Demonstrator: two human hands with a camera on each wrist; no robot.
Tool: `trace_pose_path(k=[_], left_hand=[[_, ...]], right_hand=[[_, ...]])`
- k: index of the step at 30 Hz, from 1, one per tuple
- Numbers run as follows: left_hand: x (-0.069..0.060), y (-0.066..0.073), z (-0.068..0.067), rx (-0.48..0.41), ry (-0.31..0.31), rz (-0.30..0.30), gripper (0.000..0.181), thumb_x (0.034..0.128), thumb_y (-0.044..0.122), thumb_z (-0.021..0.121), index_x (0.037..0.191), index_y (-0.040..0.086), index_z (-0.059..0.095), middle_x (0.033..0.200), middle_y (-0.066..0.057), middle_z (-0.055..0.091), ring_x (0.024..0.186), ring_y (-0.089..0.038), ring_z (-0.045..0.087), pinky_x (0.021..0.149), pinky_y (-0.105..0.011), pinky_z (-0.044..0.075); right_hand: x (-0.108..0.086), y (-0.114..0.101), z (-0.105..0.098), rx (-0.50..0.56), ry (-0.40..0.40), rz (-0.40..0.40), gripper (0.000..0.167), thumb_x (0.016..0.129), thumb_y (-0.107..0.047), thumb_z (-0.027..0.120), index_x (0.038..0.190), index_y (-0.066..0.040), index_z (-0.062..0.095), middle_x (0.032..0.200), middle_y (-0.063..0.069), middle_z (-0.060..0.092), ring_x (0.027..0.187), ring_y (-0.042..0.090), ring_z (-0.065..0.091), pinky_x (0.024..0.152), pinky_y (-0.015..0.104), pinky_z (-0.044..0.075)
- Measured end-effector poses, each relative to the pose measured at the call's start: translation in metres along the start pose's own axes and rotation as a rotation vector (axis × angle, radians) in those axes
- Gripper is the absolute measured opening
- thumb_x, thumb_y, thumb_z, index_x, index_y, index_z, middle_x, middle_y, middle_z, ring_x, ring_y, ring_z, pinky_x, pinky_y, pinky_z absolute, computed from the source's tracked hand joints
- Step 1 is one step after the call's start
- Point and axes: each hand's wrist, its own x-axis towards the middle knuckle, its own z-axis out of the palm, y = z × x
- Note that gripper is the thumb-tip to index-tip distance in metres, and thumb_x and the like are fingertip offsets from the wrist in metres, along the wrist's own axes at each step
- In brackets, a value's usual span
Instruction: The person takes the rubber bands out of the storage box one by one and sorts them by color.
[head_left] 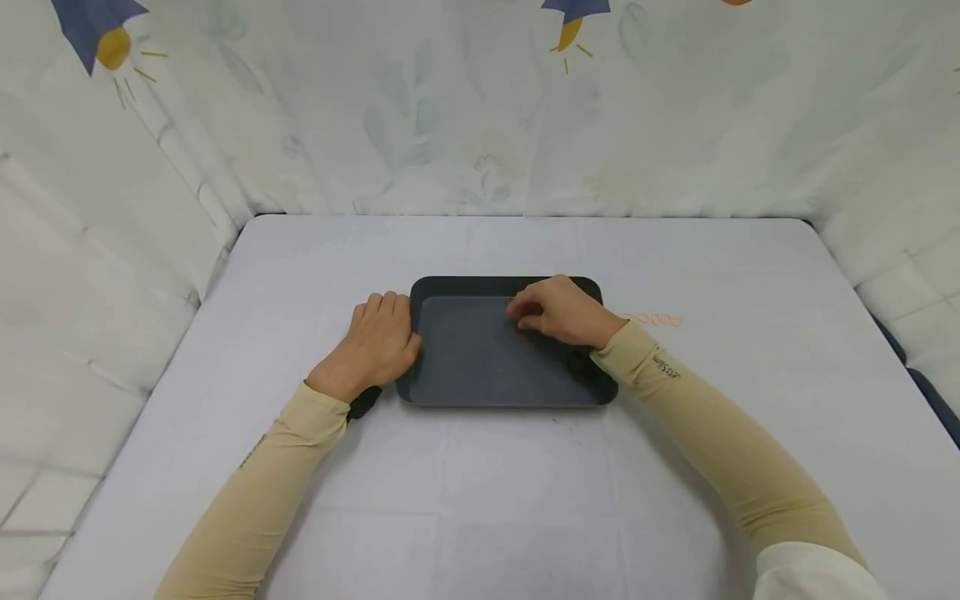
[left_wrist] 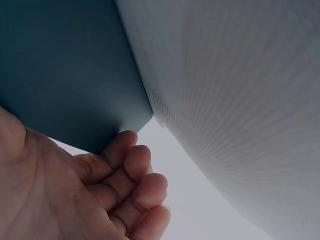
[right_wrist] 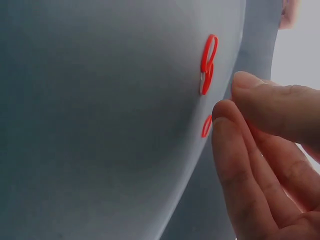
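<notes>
We lose some of the far rim and right side of the tray (head_left: 465, 354) behind the right hand (head_left: 558, 310) and forearm; the left hand (head_left: 375, 337) covers part of its left rim. We cannot tell whether the right fingertips, over the tray, pinch anything. In the right wrist view, the red rings (right_wrist: 208, 67) in the tray look soft, and we cannot say whether the upper two overlap or merely touch. Right of the tray, the row of orange rings (head_left: 656, 318) is partly hidden by the wrist. Left of the tray, a dark object (head_left: 365, 402) is mostly covered. The lettering (head_left: 253, 451) nearer us than the tray is too small to read. Beyond the tray, the top edge cuts the printed cloth (head_left: 450, 150).
</notes>
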Motion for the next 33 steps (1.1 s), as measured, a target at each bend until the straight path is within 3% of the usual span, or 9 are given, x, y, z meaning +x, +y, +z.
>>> trace_pose_path(k=[14, 27, 33], left_hand=[[-0.0010, 0.0001, -0.0001, -0.006, 0.005, 0.006, 0.020, 0.1009, 0.017, 0.040, 0.105, -0.002, 0.046, 0.096, -0.015, 0.044, 0.094, -0.033, 0.038, 0.086, -0.046, 0.032], [-0.0003, 0.0001, 0.0005, 0.003, -0.001, 0.002, 0.023, 0.1010, 0.018, 0.040, 0.108, -0.003, 0.047, 0.097, -0.015, 0.044, 0.095, -0.034, 0.039, 0.086, -0.046, 0.033], [-0.0003, 0.0007, -0.0004, 0.002, -0.001, -0.002, 0.024, 0.1007, 0.017, 0.041, 0.109, -0.004, 0.047, 0.097, -0.015, 0.045, 0.096, -0.034, 0.039, 0.087, -0.047, 0.033]], right_hand=[[0.0028, -0.0010, 0.0037, -0.082, -0.038, -0.048, 0.021, 0.091, -0.004, 0.075, 0.112, -0.005, 0.078, 0.115, 0.011, 0.078, 0.117, 0.026, 0.073, 0.091, 0.036, 0.060], [0.0047, -0.0029, 0.0045, -0.074, -0.070, 0.005, 0.019, 0.093, -0.004, 0.074, 0.111, -0.008, 0.078, 0.112, 0.008, 0.079, 0.111, 0.022, 0.074, 0.087, 0.034, 0.060], [0.0046, -0.0034, 0.0045, -0.067, -0.086, 0.025, 0.023, 0.093, -0.003, 0.073, 0.115, -0.007, 0.077, 0.118, 0.010, 0.075, 0.111, 0.023, 0.073, 0.087, 0.032, 0.060]])
